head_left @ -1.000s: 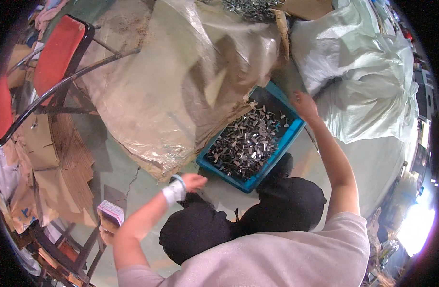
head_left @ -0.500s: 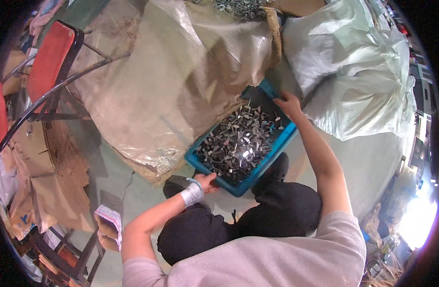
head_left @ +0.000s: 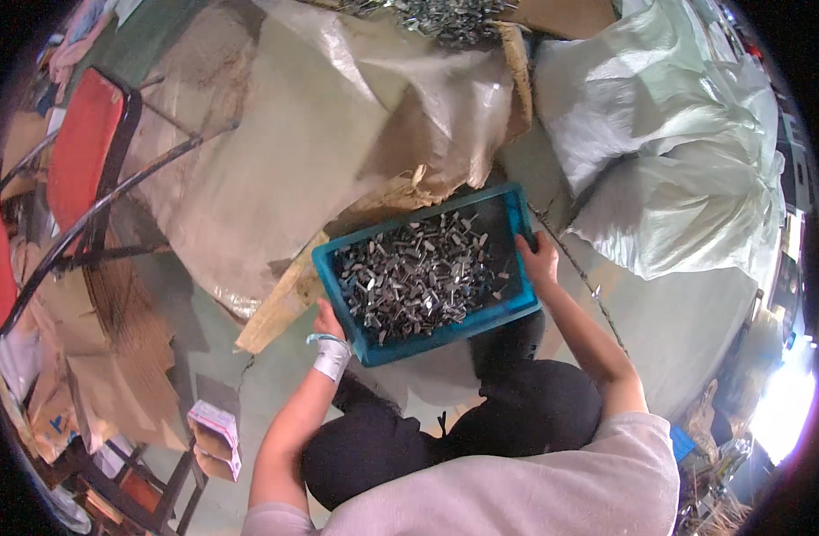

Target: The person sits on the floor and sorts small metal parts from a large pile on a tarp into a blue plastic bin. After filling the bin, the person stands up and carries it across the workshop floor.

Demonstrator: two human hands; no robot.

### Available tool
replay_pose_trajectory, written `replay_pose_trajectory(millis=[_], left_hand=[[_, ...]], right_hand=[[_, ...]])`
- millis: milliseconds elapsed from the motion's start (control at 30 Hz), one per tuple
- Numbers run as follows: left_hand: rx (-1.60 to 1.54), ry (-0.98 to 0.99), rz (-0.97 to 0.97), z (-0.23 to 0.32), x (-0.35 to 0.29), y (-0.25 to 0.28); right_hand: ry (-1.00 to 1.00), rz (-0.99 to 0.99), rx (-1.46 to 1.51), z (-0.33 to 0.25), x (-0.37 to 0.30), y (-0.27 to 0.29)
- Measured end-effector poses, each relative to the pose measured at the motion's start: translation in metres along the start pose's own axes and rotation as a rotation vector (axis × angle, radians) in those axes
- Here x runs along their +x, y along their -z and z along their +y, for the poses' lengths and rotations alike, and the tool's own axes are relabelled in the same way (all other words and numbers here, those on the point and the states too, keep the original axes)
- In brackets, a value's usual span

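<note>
Handling the load appears to be the step: left hand (head_left: pixel 330 320) and right hand (head_left: pixel 541 261) grip opposite ends of the blue tray (head_left: pixel 445 338) between them, loose metal parts (head_left: pixel 414 279) inside. Next move likely calls for level, even grips.

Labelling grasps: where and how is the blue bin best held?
Grip the blue bin by its short-end walls, a hand from each side: it is rectangular with raised walls, and the metal pieces lie more toward its left end, so opposed grips should likely keep it level.
</note>
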State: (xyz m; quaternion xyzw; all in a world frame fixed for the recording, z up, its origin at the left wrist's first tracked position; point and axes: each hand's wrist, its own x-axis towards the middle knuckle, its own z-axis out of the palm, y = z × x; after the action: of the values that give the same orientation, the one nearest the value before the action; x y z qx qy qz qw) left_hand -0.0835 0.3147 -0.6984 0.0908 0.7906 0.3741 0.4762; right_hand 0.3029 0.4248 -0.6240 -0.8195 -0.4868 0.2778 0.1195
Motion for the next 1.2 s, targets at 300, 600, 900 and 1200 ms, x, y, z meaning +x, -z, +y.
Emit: replay_pose_trajectory(millis=[300,600,900,1200], left_hand=[[0.061,0.203,0.122,0.027,-0.007,-0.023],[0.923,-0.355,0.070,0.002,-0.006,-0.001],[0.843,-0.090,0.125,-0.023,0.010,0.004],[0.395,0.380,0.290,0.020,-0.017,0.019]], right_hand=[[-0.132,0.063,0.165,-0.004,-0.001,-0.002],[-0.034,0.032,0.152,-0.008,0.006,-0.010],[-0.060,0.023,0.096,-0.007,0.008,-0.012],[-0.313,0.030,0.353,-0.017,-0.009,0.029]])
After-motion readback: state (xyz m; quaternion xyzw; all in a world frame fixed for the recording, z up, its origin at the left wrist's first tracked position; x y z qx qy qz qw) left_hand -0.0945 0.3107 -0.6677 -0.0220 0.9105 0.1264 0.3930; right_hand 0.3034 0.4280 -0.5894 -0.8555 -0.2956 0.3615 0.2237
